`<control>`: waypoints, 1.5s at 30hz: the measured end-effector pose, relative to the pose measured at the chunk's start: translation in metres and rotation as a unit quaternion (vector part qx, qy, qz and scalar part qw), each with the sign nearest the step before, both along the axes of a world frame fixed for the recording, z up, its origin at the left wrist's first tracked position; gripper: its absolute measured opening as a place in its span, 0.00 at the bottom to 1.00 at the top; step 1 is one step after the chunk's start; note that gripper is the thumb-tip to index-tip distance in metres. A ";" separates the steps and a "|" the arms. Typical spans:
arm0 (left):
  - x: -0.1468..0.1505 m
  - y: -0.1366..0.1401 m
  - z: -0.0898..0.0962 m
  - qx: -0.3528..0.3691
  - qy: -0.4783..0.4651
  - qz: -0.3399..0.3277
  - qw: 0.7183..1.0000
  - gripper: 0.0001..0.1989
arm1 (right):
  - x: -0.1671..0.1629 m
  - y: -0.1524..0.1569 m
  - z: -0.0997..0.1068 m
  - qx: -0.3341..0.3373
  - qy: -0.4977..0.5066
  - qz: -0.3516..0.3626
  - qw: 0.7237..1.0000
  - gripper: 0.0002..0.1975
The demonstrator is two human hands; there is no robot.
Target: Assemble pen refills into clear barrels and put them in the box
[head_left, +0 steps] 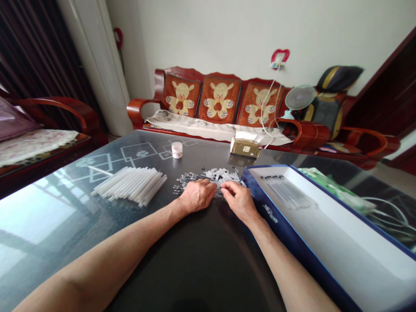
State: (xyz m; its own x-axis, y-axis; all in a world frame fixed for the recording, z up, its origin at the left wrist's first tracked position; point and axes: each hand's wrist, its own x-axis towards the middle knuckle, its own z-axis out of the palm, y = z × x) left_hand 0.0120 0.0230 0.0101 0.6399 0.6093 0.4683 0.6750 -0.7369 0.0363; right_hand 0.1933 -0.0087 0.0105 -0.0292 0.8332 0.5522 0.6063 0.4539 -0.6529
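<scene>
My left hand (199,195) rests at the near edge of a pile of small parts, fingers curled and closed. Thumb and fingers of my right hand (238,200) are pinched together just beside it, close to the blue box. Whatever either hand holds is too small or hidden to make out. Dark, metallic pointed pieces (186,178) lie behind my left hand. Short whitish plastic pieces (224,174) are heaped behind both hands. To the left lies a stack of translucent white tubes (131,184), like pen barrels, with one stray tube (100,171) beyond it.
A long blue box (292,234) with white inside stands at the right, holding a row of slim dark-ended sticks (289,190). A small white tub (177,150) and a tissue box (246,146) stand farther back. Green packaging (334,188) lies beyond the box.
</scene>
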 end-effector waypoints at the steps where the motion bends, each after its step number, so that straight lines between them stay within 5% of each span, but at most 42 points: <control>1: 0.000 0.000 0.000 0.003 -0.001 -0.002 1.000 0.19 | 0.000 0.001 -0.001 -0.012 0.013 0.007 1.000 0.06; 10: -0.001 0.001 0.000 0.035 -0.022 -0.017 0.999 0.18 | 0.002 0.003 -0.002 -0.119 0.141 0.053 0.981 0.11; 16: 0.000 0.001 -0.003 0.057 -0.023 -0.033 0.998 0.17 | 0.001 -0.003 0.006 -0.079 0.014 -0.027 0.996 0.19; 21: 0.001 0.001 -0.003 0.057 -0.028 -0.016 0.998 0.17 | -0.002 -0.007 0.009 -0.038 0.003 -0.014 0.999 0.09; 26: 0.001 0.001 -0.001 0.055 -0.025 -0.024 0.998 0.16 | -0.002 -0.005 0.008 -0.043 -0.042 -0.029 0.998 0.13; 29: 0.001 0.001 -0.001 0.054 -0.023 -0.028 0.998 0.17 | -0.001 -0.005 0.008 -0.051 -0.044 -0.048 0.997 0.18; 35: 0.000 0.001 -0.001 0.055 -0.025 -0.026 0.998 0.17 | -0.001 -0.007 0.009 -0.043 -0.052 -0.016 0.998 0.12; 39: 0.000 0.001 -0.002 0.054 -0.026 -0.033 0.998 0.17 | -0.003 -0.008 0.010 -0.041 -0.082 -0.055 0.994 0.20; 45: -0.001 0.001 0.002 0.092 -0.057 -0.034 0.993 0.15 | -0.008 -0.007 0.009 -0.021 -0.037 -0.035 0.998 0.11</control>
